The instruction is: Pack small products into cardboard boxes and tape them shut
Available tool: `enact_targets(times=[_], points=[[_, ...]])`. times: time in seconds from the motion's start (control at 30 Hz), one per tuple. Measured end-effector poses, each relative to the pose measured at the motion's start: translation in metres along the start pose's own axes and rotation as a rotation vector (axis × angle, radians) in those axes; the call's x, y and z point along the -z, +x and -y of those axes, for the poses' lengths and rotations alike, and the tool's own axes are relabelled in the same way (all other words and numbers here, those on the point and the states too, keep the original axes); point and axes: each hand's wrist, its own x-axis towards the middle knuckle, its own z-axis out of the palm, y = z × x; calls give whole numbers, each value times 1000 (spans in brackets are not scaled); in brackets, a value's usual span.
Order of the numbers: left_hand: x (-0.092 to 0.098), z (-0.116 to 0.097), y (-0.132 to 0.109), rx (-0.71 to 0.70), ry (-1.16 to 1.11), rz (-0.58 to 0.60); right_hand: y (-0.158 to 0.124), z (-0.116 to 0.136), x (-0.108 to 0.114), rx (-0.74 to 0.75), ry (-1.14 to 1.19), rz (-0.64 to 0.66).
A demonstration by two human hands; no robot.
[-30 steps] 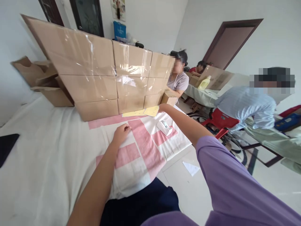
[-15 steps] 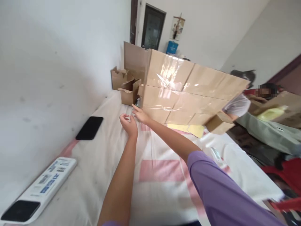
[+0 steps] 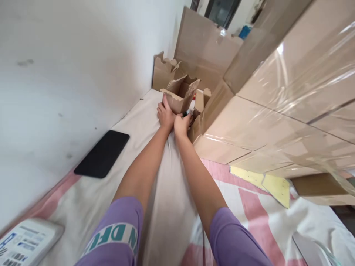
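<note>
A small open-topped cardboard box point(image 3: 173, 99) stands by the wall with its flaps up. My left hand point(image 3: 165, 117) is at its near left corner, one digit up along the front face and the other fingers round the side. Close beside it, my right hand point(image 3: 181, 125) has its fingers closed at the box's lower right. A small dark and light item point(image 3: 187, 113) shows at those fingertips, too hidden to name. To the right stands a large block of taped cardboard boxes point(image 3: 266, 122).
Behind are another torn cardboard box point(image 3: 162, 74) and an upright cardboard panel point(image 3: 205, 46). A black phone point(image 3: 102, 154) and a white labelled case point(image 3: 30, 240) lie along the wall point(image 3: 69, 74). Yellow sheets point(image 3: 273, 186) stick out under the boxes, near an open carton point(image 3: 318, 188).
The view has moved closer and turned towards the wall corner. Both my hands have reached forward to the small cardboard box, and the right fingers, outstretched before, are now closed.
</note>
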Motion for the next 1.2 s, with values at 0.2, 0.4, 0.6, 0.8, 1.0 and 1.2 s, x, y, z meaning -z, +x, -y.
enact_targets(times=[0.2,0.4,0.6,0.8,1.0,1.2], points=[[26,16,-7,-76,-11,-1,-13,-10,-7,81,104,-162],[31,20,-8,-108,-49,74,-9,-11,-5,-29,-128,5],[25,29,0,-112,-90,87,-2,-14,-3,-48,-197,86],[69,7,-12,-71,14,-15,-6,5,5,-24,-68,170],[168,-21,-84,-162,-4,-158,-66,45,69,-115,528,361],[243,-32,-203,-315,-232,-74,-150,1,210,-247,758,796]])
